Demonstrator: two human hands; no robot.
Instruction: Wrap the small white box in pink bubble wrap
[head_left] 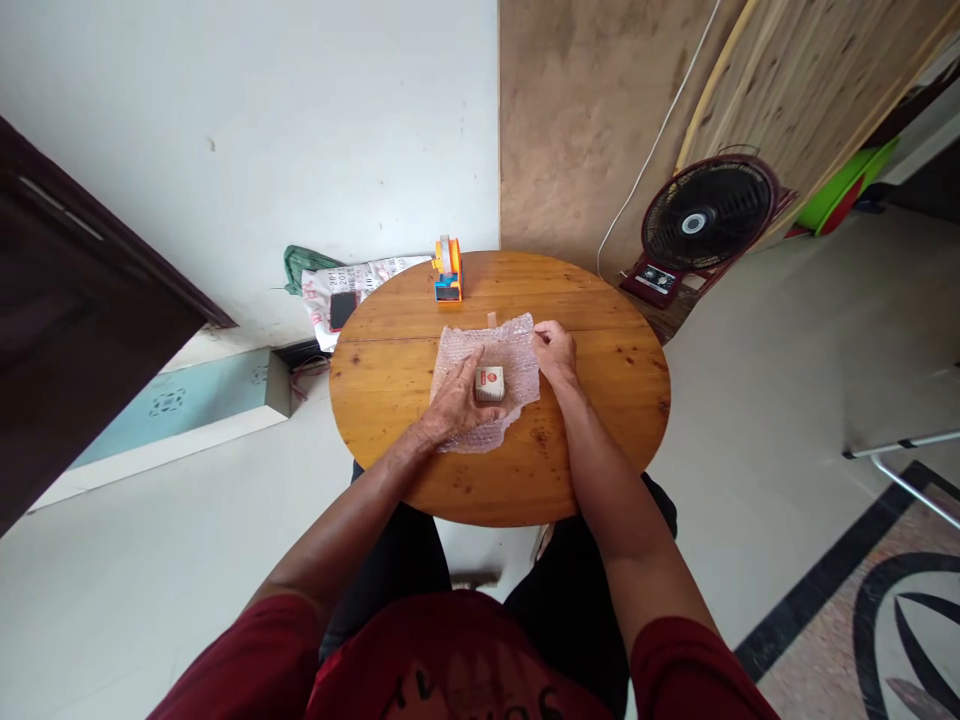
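Observation:
A sheet of pinkish bubble wrap lies flat on a round wooden table. A small white box with a red mark sits on the sheet. My left hand rests on the wrap with its fingers stretched out, touching the left side of the box. My right hand is closed in a pinch on the sheet's right edge.
An orange and blue tape dispenser stands at the table's far edge. A printed bag with a dark phone-like object lies on the floor by the wall. A dark red floor fan stands at the back right. A dark door is on the left.

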